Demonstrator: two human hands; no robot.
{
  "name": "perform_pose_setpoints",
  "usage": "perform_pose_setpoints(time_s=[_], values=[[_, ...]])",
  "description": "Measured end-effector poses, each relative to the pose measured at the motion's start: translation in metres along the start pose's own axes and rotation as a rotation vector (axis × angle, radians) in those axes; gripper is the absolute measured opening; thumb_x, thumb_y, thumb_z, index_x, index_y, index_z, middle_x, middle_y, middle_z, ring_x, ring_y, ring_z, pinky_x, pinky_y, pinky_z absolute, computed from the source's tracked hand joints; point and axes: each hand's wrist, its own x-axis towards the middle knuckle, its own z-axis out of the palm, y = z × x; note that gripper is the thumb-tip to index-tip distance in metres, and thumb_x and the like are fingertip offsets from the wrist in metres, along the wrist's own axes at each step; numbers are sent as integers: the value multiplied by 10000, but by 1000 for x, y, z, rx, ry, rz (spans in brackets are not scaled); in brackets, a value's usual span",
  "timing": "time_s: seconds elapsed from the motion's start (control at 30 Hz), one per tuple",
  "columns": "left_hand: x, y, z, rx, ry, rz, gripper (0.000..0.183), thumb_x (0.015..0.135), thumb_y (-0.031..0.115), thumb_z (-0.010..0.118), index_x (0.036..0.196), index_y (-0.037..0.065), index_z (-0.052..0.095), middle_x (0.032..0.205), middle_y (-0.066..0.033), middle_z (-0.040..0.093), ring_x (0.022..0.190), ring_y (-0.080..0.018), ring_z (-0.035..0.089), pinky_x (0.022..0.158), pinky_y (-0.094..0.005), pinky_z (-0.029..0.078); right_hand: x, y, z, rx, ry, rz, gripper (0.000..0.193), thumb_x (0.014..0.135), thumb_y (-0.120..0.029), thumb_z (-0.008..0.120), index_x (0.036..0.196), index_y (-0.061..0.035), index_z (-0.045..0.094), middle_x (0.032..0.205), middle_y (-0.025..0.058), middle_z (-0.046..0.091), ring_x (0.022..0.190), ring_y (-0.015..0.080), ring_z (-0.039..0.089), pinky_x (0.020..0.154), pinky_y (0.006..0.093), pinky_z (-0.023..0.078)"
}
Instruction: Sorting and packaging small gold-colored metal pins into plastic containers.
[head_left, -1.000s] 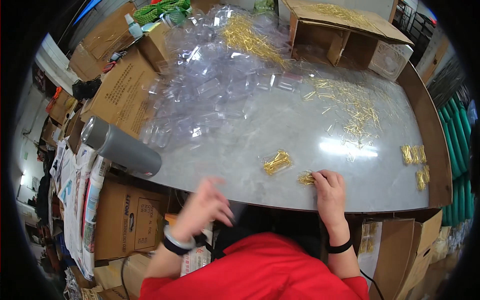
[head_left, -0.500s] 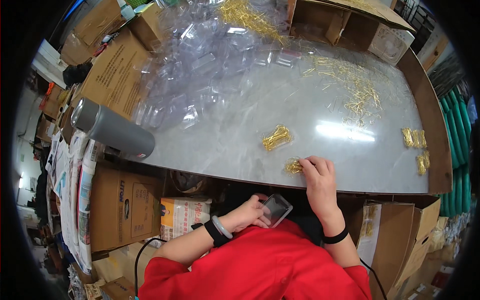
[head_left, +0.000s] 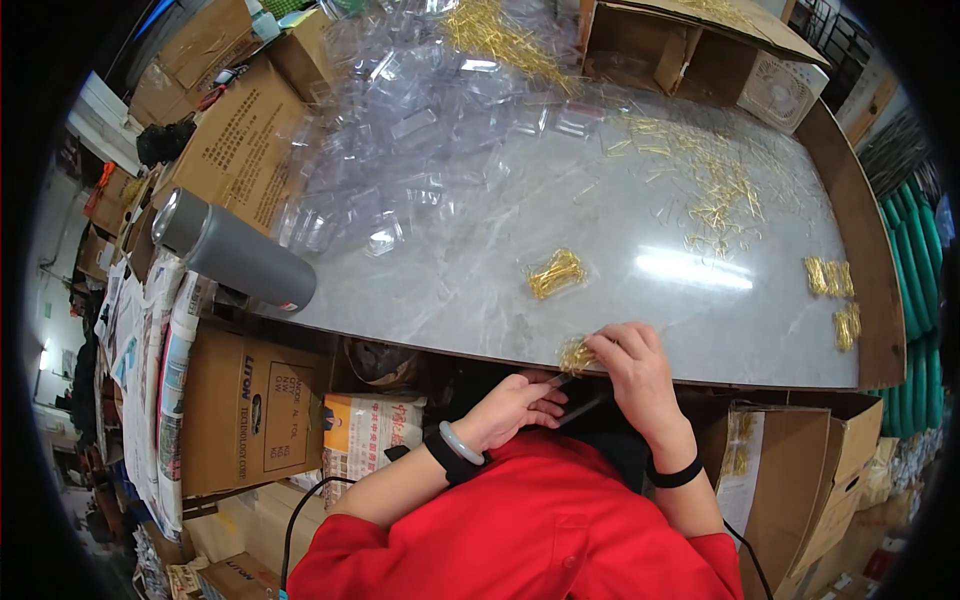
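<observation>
My left hand (head_left: 512, 408) is closed on a clear plastic box (head_left: 582, 410), held tilted just below the table's front edge. Between the fingers of my right hand (head_left: 642, 372) is a small bunch of gold wire hooks (head_left: 576, 356), close above the upper end of the box. Whether hooks and box touch, I cannot tell. Beyond my hands, a filled clear box of gold hooks (head_left: 557, 274) lies on the grey table (head_left: 450, 300). Loose gold hooks (head_left: 725, 190) are scattered farther back on the right.
A big heap of clear plastic boxes (head_left: 400, 130) covers the far left, with a pile of gold hooks (head_left: 500, 40) on it. The grey bottle (head_left: 235, 250) lies at the left edge. Several hook bundles (head_left: 828, 277) sit by the right wooden rim (head_left: 870, 250). A cardboard box (head_left: 650, 50) stands behind.
My right hand has lifted the bunch of hooks from the tabletop and drawn it slightly nearer. My left hand has raised the plastic box toward it and turned it more edge-on.
</observation>
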Motion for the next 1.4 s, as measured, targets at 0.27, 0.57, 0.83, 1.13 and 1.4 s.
perform_pose_setpoints(time_s=[0.27, 0.57, 0.83, 1.13, 1.4], values=[[-11, -3, 8, -158, -57, 127, 364, 1126, 231, 371, 1305, -35, 544, 1204, -150, 651, 1057, -274, 688, 938, -426, 588, -27, -30, -2, 31, -107, -145, 389, 751, -7, 661, 1134, -64, 704, 1149, 68, 636, 1082, 290, 587, 934, 407, 499], [-35, 40, 37, 596, 166, 563, 256, 1106, 178, 463, 1229, -16, 579, 1010, -53, 686, 931, -92, 667, 771, -269, 544, -11, -37, 3, 78, 82, -115, 403, 770, 8, 663, 1165, -63, 687, 1119, 68, 651, 1049, 288, 607, 914, 403, 504], [-4, 76, 30, 1335, 357, 1107, 508, 966, 272, 693, 1336, -28, 519, 1349, -221, 533, 1246, -388, 544, 1004, -431, 479, 31, -8, 12, 45, 128, -60, 320, 797, 30, 660, 1106, -48, 686, 1117, 88, 667, 1048, 316, 615, 901, 420, 520], [3, 59, 22, 1588, 316, 1077, 722, 871, 240, 759, 1449, -52, 441, 1484, -208, 434, 1411, -410, 406, 1115, -468, 419, 21, -15, 4, 265, 233, 185, 479, 894, -93, 704, 1345, -15, 562, 1340, 191, 596, 1271, 401, 537, 1078, 477, 418], [6, 58, 25, 1592, 325, 1089, 671, 888, 206, 728, 1446, -53, 460, 1475, -218, 451, 1407, -408, 431, 1093, -451, 447, 9, -22, 1, 190, 1, 133, 557, 906, -115, 696, 1416, 3, 503, 1458, 243, 510, 1355, 433, 472, 1170, 596, 273]])
